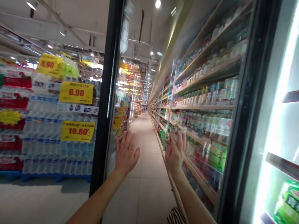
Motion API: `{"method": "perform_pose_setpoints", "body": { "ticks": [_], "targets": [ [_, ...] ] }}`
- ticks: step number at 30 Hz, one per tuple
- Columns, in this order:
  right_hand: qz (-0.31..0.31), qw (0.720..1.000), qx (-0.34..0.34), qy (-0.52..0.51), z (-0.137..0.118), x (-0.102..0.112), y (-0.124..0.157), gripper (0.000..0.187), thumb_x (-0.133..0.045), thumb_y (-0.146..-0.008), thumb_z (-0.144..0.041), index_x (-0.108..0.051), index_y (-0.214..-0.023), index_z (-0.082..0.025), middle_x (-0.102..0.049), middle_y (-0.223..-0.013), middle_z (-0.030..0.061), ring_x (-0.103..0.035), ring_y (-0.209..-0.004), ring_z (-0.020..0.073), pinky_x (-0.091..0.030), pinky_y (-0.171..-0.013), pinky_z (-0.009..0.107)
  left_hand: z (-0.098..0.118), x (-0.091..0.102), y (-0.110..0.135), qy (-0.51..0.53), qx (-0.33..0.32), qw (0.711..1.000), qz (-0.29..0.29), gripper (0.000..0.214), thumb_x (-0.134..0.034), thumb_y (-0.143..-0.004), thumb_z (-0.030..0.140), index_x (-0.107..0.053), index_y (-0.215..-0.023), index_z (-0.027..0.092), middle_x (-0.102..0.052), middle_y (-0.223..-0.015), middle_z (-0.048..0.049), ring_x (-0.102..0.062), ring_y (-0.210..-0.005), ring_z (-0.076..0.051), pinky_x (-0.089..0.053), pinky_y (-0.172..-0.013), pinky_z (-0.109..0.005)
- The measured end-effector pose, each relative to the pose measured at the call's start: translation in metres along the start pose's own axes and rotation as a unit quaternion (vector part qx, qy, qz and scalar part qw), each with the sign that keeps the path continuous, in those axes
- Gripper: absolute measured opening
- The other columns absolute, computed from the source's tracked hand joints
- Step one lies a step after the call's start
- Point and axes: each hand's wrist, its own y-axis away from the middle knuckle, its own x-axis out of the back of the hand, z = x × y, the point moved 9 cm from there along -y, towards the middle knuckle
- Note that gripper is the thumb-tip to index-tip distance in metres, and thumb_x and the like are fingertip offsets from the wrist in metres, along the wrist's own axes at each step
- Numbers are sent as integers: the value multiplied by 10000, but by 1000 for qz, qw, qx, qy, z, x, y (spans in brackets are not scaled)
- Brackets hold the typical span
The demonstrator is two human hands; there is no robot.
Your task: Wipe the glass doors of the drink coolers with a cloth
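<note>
A black-framed glass door [149, 161] stands swung open in front of me. My left hand [126, 152] is at the left part of the pane, palm toward the glass and fingers stretched out; it holds nothing, and whether it touches is hard to tell. My right hand [175, 152] is raised at the middle of the pane with its fingers over a crumpled beige cloth [178, 129], which appears pressed to the glass. Part of the cloth is hidden behind the fingers. Both hands are slightly blurred.
Left of the door, packs of bottled water [43, 140] are stacked on a blue pallet [28, 178], with yellow price signs [76, 92]. To the right, a lit cooler [289, 133] holds a green package [287, 202]. Drink shelves [205, 107] and a tiled aisle show in the glass.
</note>
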Motion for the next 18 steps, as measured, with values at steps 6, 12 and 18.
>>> {"method": "perform_pose_setpoints", "body": {
  "ticks": [6,12,18],
  "targets": [
    [-20,999,41,5,8,0,0,416,-431,-862,-205,-486,-1274,-200,-492,-1329,133,-313,-1334,280,-212,-1069,546,-1,2,0,5,2,1000,5,735,-499,-834,232,-93,-1445,190,-210,-1477,-128,-165,-1379,-261,-182,-1100,-524],
    [16,1000,-2,4,16,2,4,440,-414,-873,-197,-451,-1311,-181,-437,-1372,149,-268,-1353,286,-257,-1056,522,0,2,1,-14,-1,1000,10,717,-494,-833,247,-126,-1441,162,-273,-1458,-146,-172,-1380,-254,-176,-1107,-497],
    [-45,996,74,1,8,-2,11,385,-426,-875,-171,-519,-1245,-224,-516,-1310,92,-304,-1340,247,-196,-1091,500,-1,0,1,-28,1,1000,7,666,-467,-849,258,-169,-1433,143,-311,-1443,-162,-145,-1387,-237,-153,-1116,-473]
  ]
}}
